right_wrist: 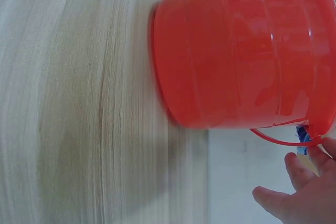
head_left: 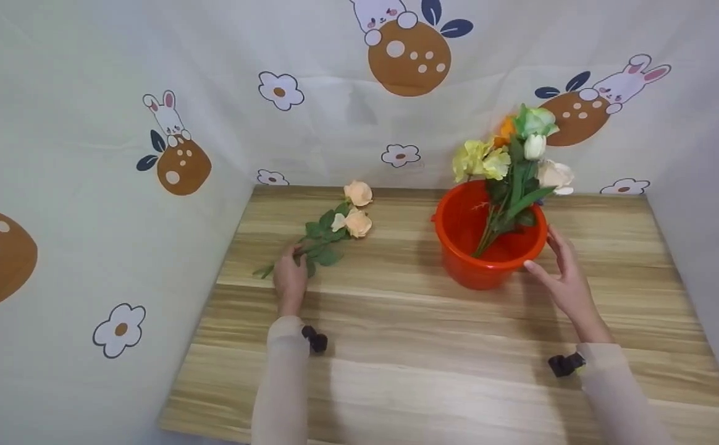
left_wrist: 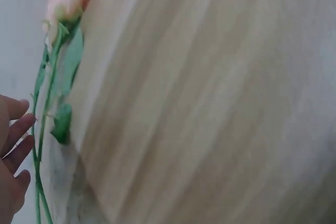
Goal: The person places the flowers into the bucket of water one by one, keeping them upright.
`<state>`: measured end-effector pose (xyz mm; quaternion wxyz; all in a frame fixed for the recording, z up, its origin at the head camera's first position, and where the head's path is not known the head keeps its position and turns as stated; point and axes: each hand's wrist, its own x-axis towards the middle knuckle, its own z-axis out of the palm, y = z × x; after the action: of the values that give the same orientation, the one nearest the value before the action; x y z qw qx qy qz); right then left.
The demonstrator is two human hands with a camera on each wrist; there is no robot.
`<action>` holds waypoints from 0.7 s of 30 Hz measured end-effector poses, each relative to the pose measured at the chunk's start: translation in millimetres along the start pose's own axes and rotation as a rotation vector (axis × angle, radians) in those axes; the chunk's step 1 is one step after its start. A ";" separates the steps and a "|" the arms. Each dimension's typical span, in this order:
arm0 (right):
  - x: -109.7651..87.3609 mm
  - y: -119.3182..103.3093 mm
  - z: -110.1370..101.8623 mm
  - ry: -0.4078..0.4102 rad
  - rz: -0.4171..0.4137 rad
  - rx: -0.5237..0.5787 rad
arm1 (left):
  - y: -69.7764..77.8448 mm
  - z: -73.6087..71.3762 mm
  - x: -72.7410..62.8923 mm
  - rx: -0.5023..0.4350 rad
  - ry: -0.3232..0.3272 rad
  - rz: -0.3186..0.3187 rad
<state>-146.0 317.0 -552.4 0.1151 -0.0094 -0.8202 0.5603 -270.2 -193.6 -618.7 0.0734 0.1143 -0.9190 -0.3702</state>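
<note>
On the left of the table, peach roses (head_left: 358, 222) with green leaves and stems lie flat. My left hand (head_left: 290, 275) is at their stems; in the left wrist view its fingers (left_wrist: 20, 127) are spread beside the thin stems (left_wrist: 42, 145), a fingertip touching or almost touching them. A red bucket (head_left: 480, 272) stands upright on the right. Inside it leans a bunch of artificial flowers (head_left: 535, 147), yellow, orange, green, white and peach. My right hand (head_left: 566, 281) is at the bucket's right rim, thumb and fingers apart; the right wrist view has its fingers by the bucket's red handle (right_wrist: 281, 141).
The wood-grain table (head_left: 384, 346) meets a pale cloth backdrop (head_left: 335, 136) printed with rabbits and flowers at the back and sides. A small blue thing (right_wrist: 303, 134), its kind unclear, shows behind the bucket's rim. Each wrist wears a small black camera (head_left: 315, 340).
</note>
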 end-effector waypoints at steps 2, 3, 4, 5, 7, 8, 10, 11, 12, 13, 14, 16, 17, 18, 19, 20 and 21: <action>-0.1 0.6 0.0 -0.002 -0.002 0.004 | -6.8 -0.8 -0.3 0.037 0.013 -0.006; 0.0 0.8 0.0 -0.002 -0.001 0.004 | -9.7 -0.9 -0.4 0.055 0.025 -0.004; 0.1 0.6 0.1 -0.003 0.001 0.005 | -12.0 -1.0 -0.2 0.068 0.036 0.000; 0.1 -0.4 0.3 -0.004 0.004 0.005 | -14.3 -1.1 0.1 0.083 0.047 0.007; -0.6 -5.3 0.6 -0.007 0.008 0.005 | -17.9 -1.6 0.8 0.128 0.068 0.020; -1.6 -9.6 0.8 -0.009 0.010 0.005 | -19.4 -2.1 1.1 0.158 0.075 0.027; -4.1 -19.6 1.2 -0.010 0.005 0.006 | -22.2 -3.2 1.4 0.218 0.082 0.031; -5.5 -24.9 1.4 -0.009 0.001 0.005 | -23.6 -4.0 1.6 0.246 0.086 0.030; -6.9 -30.0 1.6 -0.008 -0.005 0.004 | -24.7 -4.9 1.6 0.271 0.089 0.029; -8.1 -33.5 2.0 -0.007 -0.015 0.007 | -26.0 -6.0 1.7 0.287 0.089 0.025; -9.0 -36.7 2.3 -0.006 -0.019 0.003 | -27.1 -7.1 1.6 0.301 0.088 0.024; -10.0 -40.3 2.1 -0.004 -0.020 -0.004 | -29.3 -9.4 2.0 0.315 0.089 0.017; -10.3 -41.3 2.0 -0.005 -0.019 -0.003 | -30.1 -10.9 2.3 0.313 0.090 0.012; -10.4 -41.7 1.9 -0.006 -0.017 0.000 | -30.5 -12.6 2.3 0.310 0.084 0.007; -10.3 -41.7 1.7 -0.007 -0.013 0.002 | -30.7 -14.4 2.6 0.302 0.076 -0.001; -10.3 -41.9 1.3 -0.008 -0.006 0.003 | -30.8 -16.0 2.7 0.294 0.068 -0.007; -10.3 -41.5 1.0 -0.010 -0.004 0.008 | -30.9 -17.4 3.0 0.283 0.060 -0.013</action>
<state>-131.5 299.2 -516.4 0.1125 -0.0044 -0.8184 0.5636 -264.4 -227.6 -627.6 0.0814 0.1406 -0.9587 -0.2336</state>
